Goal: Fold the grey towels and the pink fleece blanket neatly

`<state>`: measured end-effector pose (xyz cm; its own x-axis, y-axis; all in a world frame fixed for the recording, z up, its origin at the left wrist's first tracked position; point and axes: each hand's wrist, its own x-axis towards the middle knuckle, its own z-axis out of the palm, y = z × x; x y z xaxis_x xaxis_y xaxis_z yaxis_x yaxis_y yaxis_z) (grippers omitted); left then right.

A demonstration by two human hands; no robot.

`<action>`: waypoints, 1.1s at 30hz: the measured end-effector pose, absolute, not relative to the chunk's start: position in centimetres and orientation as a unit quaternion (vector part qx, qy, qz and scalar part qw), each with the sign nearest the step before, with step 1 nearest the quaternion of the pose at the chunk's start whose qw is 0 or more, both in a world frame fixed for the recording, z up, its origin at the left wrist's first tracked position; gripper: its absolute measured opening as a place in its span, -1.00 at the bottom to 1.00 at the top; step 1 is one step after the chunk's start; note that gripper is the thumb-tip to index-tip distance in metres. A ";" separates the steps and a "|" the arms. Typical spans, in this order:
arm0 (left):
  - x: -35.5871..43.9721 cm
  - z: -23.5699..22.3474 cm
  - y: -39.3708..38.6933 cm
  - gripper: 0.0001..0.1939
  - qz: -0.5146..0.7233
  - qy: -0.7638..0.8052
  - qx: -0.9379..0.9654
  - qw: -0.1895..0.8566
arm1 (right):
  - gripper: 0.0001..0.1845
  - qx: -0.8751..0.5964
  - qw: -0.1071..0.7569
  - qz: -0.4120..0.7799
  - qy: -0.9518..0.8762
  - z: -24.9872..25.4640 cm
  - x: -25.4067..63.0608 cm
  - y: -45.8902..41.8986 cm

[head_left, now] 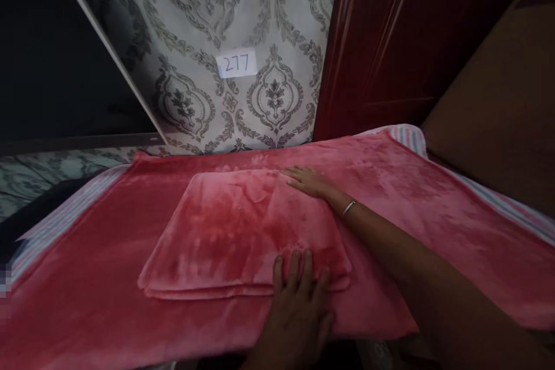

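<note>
A folded pink-red plush cloth (234,231) lies flat on a larger spread of the same pink-red plush fabric (95,243). My left hand (299,300) rests at the folded cloth's near edge, right of its middle. Its fingers are spread and lie on top, with the thumb out to the right. Across the far right corner of the cloth lies my right hand (306,180), palm down, fingers stretched to the left. A thin silver bracelet (349,207) circles the right wrist. Neither hand grips the fabric.
Striped fabric (73,208) shows under the plush spread at the left and right sides. Behind it stands a patterned wall (277,23) with a paper label (237,63) reading 277. A dark screen (65,58) is at the left, a dark red door (390,40) at the right.
</note>
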<state>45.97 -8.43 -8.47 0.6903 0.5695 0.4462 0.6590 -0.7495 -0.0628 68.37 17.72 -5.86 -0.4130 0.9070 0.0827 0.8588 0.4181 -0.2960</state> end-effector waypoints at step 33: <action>38.9 -9.2 -8.6 -0.22 -0.251 -0.443 -0.852 0.127 | -0.32 -0.302 0.066 0.076 -0.948 -3.1 57.5 10.9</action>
